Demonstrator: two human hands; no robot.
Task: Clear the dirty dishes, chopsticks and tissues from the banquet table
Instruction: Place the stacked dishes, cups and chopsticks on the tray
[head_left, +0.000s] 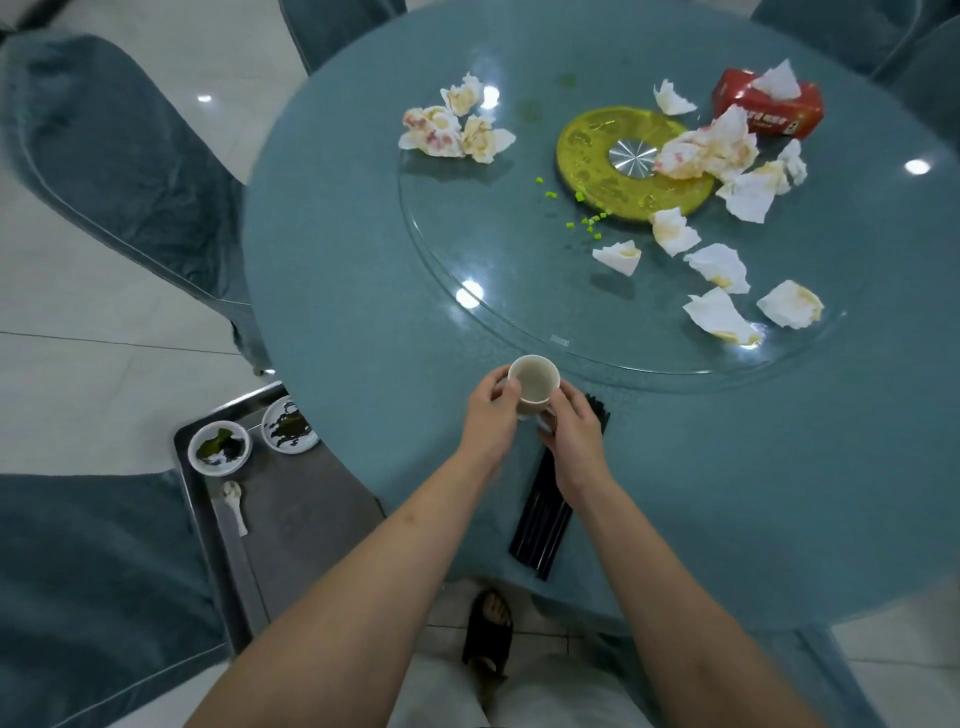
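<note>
Two bare forearms reach forward over the near edge of the round table (332, 291). The left hand (488, 415) curls its thumb and fingers round the side of a small white cup (534, 383). The right hand (574, 441) cradles the cup's base from below, fingers bent round it. Black chopsticks (543, 512) lie bundled under the right wrist.

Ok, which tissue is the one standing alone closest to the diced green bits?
Start at the round yellow disc in the middle of the glass turntable. Just below it lie diced green bits; the small white crumpled tissue sits right after them, alone, faintly yellow-stained.
</note>
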